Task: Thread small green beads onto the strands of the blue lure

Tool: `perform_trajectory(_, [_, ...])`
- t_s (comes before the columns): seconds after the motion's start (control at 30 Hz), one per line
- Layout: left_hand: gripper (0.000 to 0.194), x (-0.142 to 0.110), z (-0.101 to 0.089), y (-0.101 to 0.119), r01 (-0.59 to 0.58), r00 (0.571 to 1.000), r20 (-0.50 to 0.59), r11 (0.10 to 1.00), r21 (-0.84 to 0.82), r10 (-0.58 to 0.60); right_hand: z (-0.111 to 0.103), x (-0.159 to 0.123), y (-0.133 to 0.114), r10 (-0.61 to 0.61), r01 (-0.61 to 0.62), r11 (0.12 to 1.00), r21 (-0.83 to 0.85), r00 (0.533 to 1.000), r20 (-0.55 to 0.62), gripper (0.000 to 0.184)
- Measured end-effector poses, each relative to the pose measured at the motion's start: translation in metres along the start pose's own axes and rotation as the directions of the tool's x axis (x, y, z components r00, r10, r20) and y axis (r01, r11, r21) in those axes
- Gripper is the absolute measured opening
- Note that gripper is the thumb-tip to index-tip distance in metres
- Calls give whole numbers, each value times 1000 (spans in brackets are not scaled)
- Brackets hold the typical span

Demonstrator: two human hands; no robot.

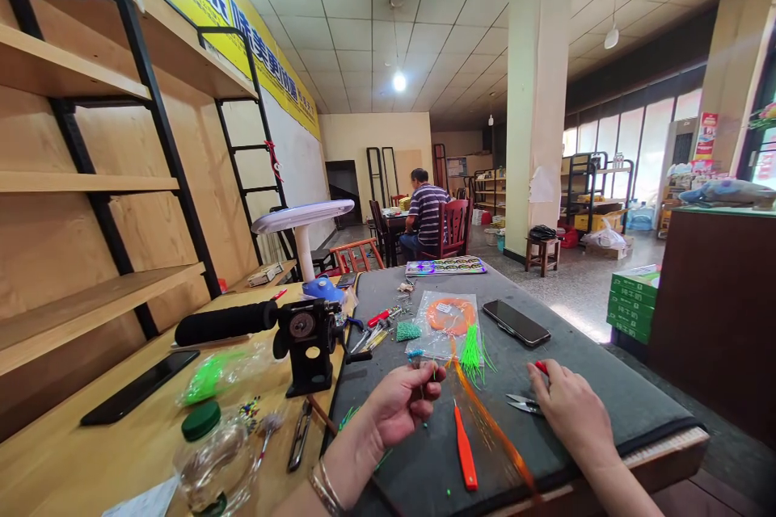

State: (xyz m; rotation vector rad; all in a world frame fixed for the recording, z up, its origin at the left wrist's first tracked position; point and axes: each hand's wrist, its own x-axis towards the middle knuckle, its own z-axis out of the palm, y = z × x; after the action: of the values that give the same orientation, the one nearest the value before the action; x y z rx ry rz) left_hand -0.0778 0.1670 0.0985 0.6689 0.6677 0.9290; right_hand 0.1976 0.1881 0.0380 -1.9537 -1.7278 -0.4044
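Observation:
My left hand (400, 404) hovers over the grey mat (606, 388), fingers pinched on a small lure piece with thin strands hanging from it. My right hand (567, 404) rests on the mat to the right, fingers curled around a small red-tipped thing, right beside small scissors (522, 403). Between the hands lie an orange-handled tool (466, 456) and long orange strands (491, 428). A green tassel (471, 351) and a plastic bag with an orange coil (449, 315) lie just beyond.
A black hand-crank vise (306, 339) stands at the mat's left edge. One phone (516, 322) lies on the mat, another (138, 388) on the wooden bench near a jar (212, 460). Shelves rise at left. A person (424, 214) sits far back.

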Motion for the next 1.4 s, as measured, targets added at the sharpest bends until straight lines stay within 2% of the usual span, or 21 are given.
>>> perform_trajectory(0.13, [17,0,0,-1,18,1000,-24,1000,17,-18,1,2,3,-9,12,995,-102,999,31,32])
perform_trajectory(0.23, [17,1,-1,-1,32,999,-37,999,5,-32,-3,1,1,-14,11,994,-106,999,-31,30])
perform_trajectory(0.3, [16,2,-2,-2,42,998,-38,999,-9,-42,-8,-2,-4,-36,34,999,-14,991,-128,27])
perform_trajectory(0.37, [13,3,-2,-3,45,998,-38,999,-21,-46,-14,-5,-16,-74,113,970,216,981,-182,29])
perform_trajectory(0.4, [12,3,-2,-3,44,998,-39,999,-21,-44,-17,-8,-25,-84,142,914,379,983,-165,32])
perform_trajectory(0.43, [11,4,-2,-4,39,998,-41,999,-14,-40,-20,-11,-36,-93,141,821,554,989,-114,35])
perform_trajectory(0.47, [10,4,-2,-5,33,999,-41,999,0,-33,-23,-13,-49,-105,91,691,717,994,-24,39])
perform_trajectory(0.53, [12,5,-1,-8,22,999,-35,999,47,-20,-27,-19,-76,-133,-144,393,908,968,211,46])
perform_trajectory(0.6, [17,4,1,-9,9,1000,-25,996,93,-7,-28,-23,-100,-179,-386,126,914,897,404,51])
perform_trajectory(0.67, [24,3,3,-10,-3,1000,-19,993,122,6,-28,-25,-118,-219,-526,-78,847,838,500,50])
perform_trajectory(0.7, [27,3,4,-10,-11,1000,-20,991,131,14,-28,-26,-123,-227,-558,-152,816,823,520,49])
perform_trajectory(0.77, [31,2,6,-10,-28,999,-34,987,156,34,-26,-27,-130,-220,-573,-235,785,818,532,47])
perform_trajectory(0.87, [33,2,6,-11,-49,997,-54,975,218,62,-26,-28,-132,-170,-533,-259,805,846,506,43])
perform_trajectory(1.1, [33,2,4,-14,-28,999,-34,958,284,39,-30,-27,-130,-124,-455,-189,870,890,439,41])
perform_trajectory(1.27, [34,3,4,-13,-16,1000,-11,958,286,20,-32,-27,-127,-147,-468,-194,862,883,446,42])
perform_trajectory(1.4, [34,4,3,-15,-20,999,-24,953,304,29,-33,-27,-126,-159,-480,-145,865,874,459,40])
